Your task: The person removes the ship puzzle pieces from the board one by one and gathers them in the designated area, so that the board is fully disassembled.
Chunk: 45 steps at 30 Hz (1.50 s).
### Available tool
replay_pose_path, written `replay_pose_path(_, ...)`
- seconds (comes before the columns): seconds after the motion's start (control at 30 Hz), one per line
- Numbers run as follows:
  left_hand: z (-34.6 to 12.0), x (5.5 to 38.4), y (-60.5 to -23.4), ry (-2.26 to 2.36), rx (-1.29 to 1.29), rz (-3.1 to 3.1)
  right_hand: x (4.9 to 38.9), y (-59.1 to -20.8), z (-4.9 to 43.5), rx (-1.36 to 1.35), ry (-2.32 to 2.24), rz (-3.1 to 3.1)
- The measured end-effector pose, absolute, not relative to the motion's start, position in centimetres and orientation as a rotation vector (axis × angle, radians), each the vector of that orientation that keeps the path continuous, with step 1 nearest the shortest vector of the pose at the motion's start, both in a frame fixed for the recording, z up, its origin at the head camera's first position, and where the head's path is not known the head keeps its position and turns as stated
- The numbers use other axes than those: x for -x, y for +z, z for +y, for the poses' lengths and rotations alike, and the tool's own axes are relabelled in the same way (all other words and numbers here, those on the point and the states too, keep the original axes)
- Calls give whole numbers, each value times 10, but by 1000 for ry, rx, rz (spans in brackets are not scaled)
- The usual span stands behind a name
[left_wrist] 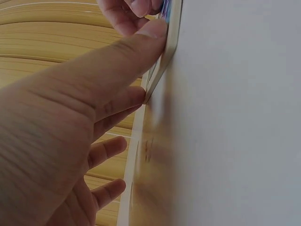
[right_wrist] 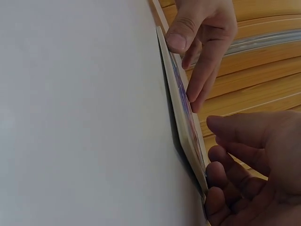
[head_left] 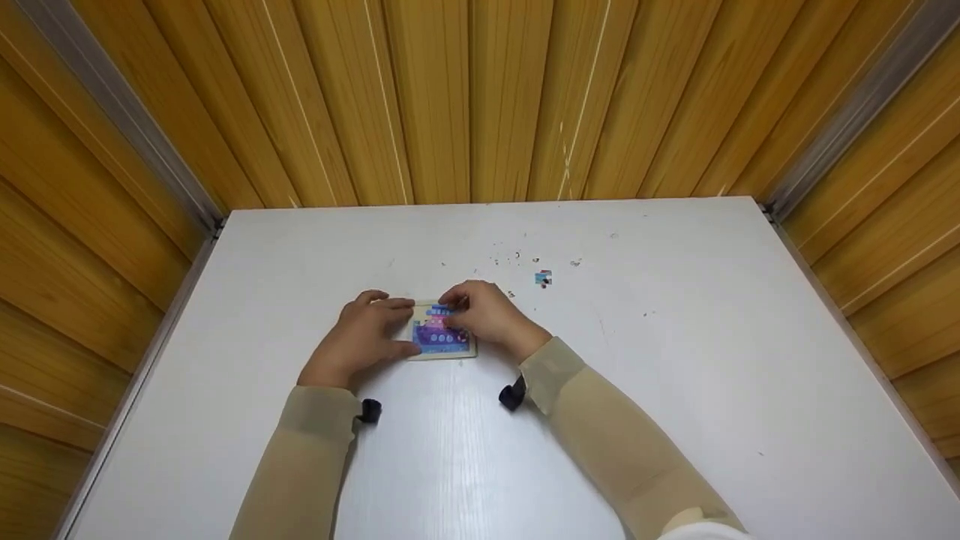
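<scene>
In the head view a small jigsaw puzzle in a pale frame [head_left: 442,357] lies on the white table, with a purple and pink ship on blue. My left hand [head_left: 358,337] steadies its left side, thumb near the lower left and fingertips at the upper left. The left wrist view shows that thumb [left_wrist: 136,54] pressed on the frame, the other fingers fairly straight. My right hand [head_left: 487,315] bends over the upper right of the picture. Its curled fingers [right_wrist: 217,174] are right at the frame's edge in the right wrist view; I cannot tell whether they pinch a piece.
A loose jigsaw piece [head_left: 544,278] in blue, white and red lies beyond my right hand. Several tiny crumbs [head_left: 575,262] are scattered near it. The white table [head_left: 450,465] runs back to a wood-patterned wall [head_left: 465,97], with similar walls on both sides.
</scene>
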<state>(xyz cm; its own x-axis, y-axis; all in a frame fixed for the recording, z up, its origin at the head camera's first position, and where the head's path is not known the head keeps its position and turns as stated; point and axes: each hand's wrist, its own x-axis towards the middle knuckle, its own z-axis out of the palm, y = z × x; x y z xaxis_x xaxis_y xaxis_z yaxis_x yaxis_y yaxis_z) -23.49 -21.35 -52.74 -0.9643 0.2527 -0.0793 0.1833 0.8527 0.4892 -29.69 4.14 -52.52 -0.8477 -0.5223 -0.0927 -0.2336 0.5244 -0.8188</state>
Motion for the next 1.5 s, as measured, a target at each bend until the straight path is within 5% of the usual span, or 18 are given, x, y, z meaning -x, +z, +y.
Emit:
replay_pose_path(0.63,-216,235,-527,746,-426,2885,289,-533,21,908,-820,2722)
replay_pose_path(1.5,-214,233,-527,748,-383,2893,295,-544,21,918,-901,2722)
